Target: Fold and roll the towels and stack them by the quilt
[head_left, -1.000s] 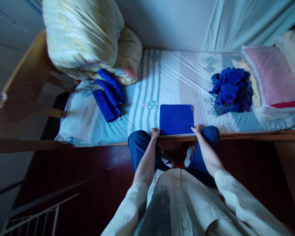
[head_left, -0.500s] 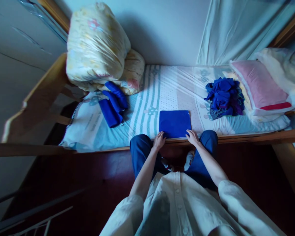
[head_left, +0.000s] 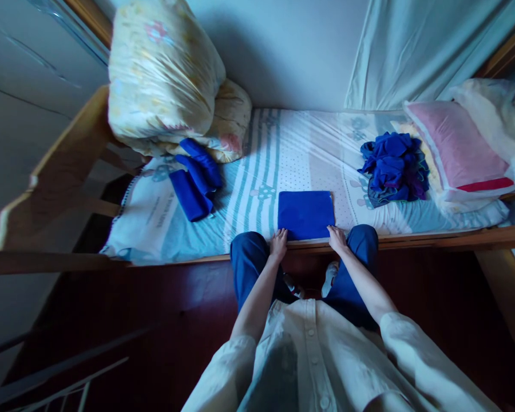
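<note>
A flat blue cloth [head_left: 305,215], rectangular and smooth, lies at the front edge of the bed between my hands. My left hand [head_left: 278,244] is closed at its near left corner, fingertips on the edge. At the near right corner, my right hand [head_left: 337,238] pinches the cloth in the same way. Off to the left are rolled blue cloths [head_left: 193,191] lying close together. A crumpled heap of blue cloths [head_left: 390,166] rests on the right part of the bed, with some dark and purple fabric in it.
A thick pale yellow quilt [head_left: 163,74] is piled at the bed's left end. On the right stands a pink pillow [head_left: 459,146] in a clear wrapping. A wooden rail [head_left: 433,239] runs along the front of the patterned sheet [head_left: 266,154]; a curtain [head_left: 395,51] hangs behind.
The fingers of both my hands have closed in on the near corners of the flat blue cloth. The cloth stays in the same place; the view has shifted slightly.
</note>
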### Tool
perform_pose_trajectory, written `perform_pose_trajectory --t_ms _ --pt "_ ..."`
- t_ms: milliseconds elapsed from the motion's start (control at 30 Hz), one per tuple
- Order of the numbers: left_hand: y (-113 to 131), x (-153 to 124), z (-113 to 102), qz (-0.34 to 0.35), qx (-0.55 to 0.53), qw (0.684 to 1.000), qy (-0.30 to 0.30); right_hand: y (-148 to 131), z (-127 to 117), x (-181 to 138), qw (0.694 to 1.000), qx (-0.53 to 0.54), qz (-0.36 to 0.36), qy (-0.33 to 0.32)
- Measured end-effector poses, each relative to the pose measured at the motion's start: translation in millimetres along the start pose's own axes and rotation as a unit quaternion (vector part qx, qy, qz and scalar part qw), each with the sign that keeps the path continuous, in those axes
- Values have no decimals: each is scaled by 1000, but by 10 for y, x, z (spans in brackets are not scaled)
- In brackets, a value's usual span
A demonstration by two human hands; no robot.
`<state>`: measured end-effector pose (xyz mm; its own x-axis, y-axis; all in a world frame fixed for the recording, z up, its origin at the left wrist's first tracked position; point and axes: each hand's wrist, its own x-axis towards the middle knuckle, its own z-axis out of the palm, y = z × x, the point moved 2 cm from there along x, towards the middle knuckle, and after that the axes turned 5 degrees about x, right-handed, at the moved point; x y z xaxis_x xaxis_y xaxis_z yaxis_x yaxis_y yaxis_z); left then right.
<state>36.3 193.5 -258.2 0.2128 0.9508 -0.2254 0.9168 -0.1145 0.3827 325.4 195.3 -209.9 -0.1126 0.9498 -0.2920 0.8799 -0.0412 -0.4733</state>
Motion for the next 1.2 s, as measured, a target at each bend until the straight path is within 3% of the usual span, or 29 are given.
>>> perform_pose_trajectory --t_ms 400,900,1200 --pt "7 18 -77 -12 -11 1000 15 -48 -81 29 999 17 36 4" --pt "179 -322 -295 -82 -24 996 3 -7 -212 -301 998 15 58 -9" --pt "161 -318 -488 -126 -96 986 51 70 -281 -283 992 113 45 44"
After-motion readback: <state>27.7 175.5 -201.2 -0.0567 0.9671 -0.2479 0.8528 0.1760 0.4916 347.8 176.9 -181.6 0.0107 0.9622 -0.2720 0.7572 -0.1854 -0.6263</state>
